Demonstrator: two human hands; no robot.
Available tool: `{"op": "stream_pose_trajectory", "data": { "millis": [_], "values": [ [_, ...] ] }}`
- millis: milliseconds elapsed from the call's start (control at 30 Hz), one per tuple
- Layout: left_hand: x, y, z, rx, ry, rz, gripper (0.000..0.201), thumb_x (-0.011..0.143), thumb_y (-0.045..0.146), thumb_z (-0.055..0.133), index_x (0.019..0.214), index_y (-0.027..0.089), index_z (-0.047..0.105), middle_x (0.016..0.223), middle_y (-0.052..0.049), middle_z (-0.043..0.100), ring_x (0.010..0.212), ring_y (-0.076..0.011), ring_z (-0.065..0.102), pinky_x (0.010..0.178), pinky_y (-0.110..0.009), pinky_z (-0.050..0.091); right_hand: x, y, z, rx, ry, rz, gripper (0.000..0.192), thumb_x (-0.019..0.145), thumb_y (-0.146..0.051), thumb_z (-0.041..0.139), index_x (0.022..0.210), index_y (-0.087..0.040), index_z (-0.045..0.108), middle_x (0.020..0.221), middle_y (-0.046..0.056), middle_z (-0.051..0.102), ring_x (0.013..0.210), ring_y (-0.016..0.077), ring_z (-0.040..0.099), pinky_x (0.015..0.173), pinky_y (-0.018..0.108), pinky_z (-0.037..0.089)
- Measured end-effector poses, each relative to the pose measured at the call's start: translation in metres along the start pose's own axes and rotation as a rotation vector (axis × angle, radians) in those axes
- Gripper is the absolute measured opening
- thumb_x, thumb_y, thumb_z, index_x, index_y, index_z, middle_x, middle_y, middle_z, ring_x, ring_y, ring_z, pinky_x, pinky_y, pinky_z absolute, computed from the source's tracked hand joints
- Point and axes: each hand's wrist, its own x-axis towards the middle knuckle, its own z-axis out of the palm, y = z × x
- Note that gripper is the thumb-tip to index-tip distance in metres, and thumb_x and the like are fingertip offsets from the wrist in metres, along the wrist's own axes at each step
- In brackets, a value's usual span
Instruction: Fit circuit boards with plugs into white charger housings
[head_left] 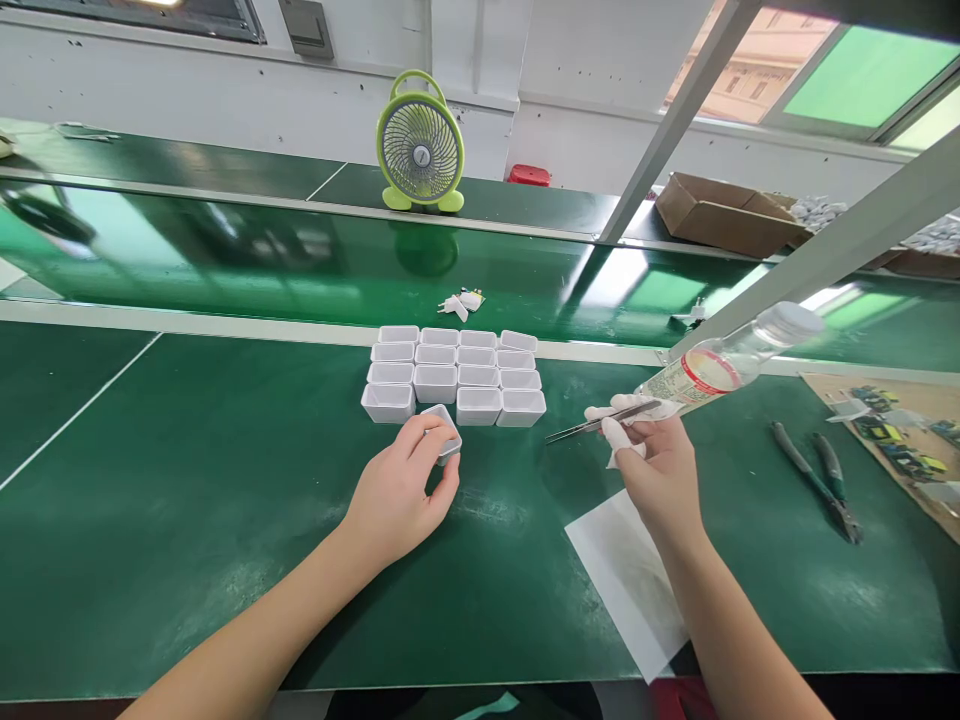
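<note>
A small white cup [442, 413] lies at the near edge of the block of white cups [478, 376], before the gap in its front row, its rim turned askew to the others. The left hand [401, 495] is the nearer one: its bare thumb and fingers pinch the cup, which points away from the wrist toward the block. The cup's long axis is hard to tell under the fingers. Right of the block, the right hand [664, 470], its fingertips wrapped in crinkled white covers [616, 435], grips slim metal tweezers [577, 432], tips aimed at the block. The cups look like smooth, thin-walled plastic with rounded corners. Farther right of the block, behind that hand, is a clear, labelled bottle [694, 378]; nearer than the block lies a flat paper sheet [626, 580] on the scuffed green tabletop [247, 480].
</note>
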Motion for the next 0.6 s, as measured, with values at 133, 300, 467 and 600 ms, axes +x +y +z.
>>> {"op": "stream_pose_trajectory", "data": {
  "millis": [133,300,467,600],
  "values": [
    [-0.0002,-0.0001,0.0002,0.000,0.009,0.007,0.019,0.092,0.016,0.053,0.110,0.021,0.055,0.116,-0.003,0.058,0.065,-0.0060,0.057,0.054,-0.019,0.046,-0.0001,0.0017,-0.0006,-0.008,-0.002,-0.015,0.033,0.081,-0.023,0.068,0.113,-0.023,0.059,0.104,0.009,0.074,0.087,0.0208,0.069,0.047,0.021,0.051],
    [0.0012,-0.0012,0.0013,-0.004,0.019,0.023,0.019,0.092,0.015,0.053,0.110,0.021,0.055,0.115,-0.004,0.058,0.075,-0.0087,0.060,0.067,-0.021,0.052,0.0014,0.0024,-0.0001,-0.018,-0.019,-0.026,0.033,0.082,-0.022,0.067,0.114,-0.023,0.059,0.104,0.009,0.075,0.088,0.0209,0.070,0.047,0.021,0.051],
    [0.0022,-0.0019,0.0026,-0.014,0.046,0.071,0.020,0.093,0.010,0.050,0.110,0.019,0.054,0.112,-0.005,0.057,0.097,-0.0130,0.061,0.083,-0.022,0.053,-0.0010,0.0033,0.0004,-0.052,-0.009,-0.068,0.032,0.083,-0.023,0.066,0.114,-0.022,0.060,0.104,0.009,0.074,0.088,0.0220,0.071,0.047,0.022,0.051],
    [0.0009,-0.0038,0.0043,-0.055,0.020,0.045,0.020,0.095,0.010,0.048,0.110,0.020,0.053,0.109,-0.004,0.057,0.093,-0.0112,0.060,0.083,-0.021,0.052,-0.0052,0.0091,-0.0039,-0.171,-0.004,-0.316,0.032,0.085,-0.016,0.062,0.117,-0.024,0.062,0.106,0.008,0.072,0.094,0.0225,0.069,0.061,0.029,0.056]
  ]
}}
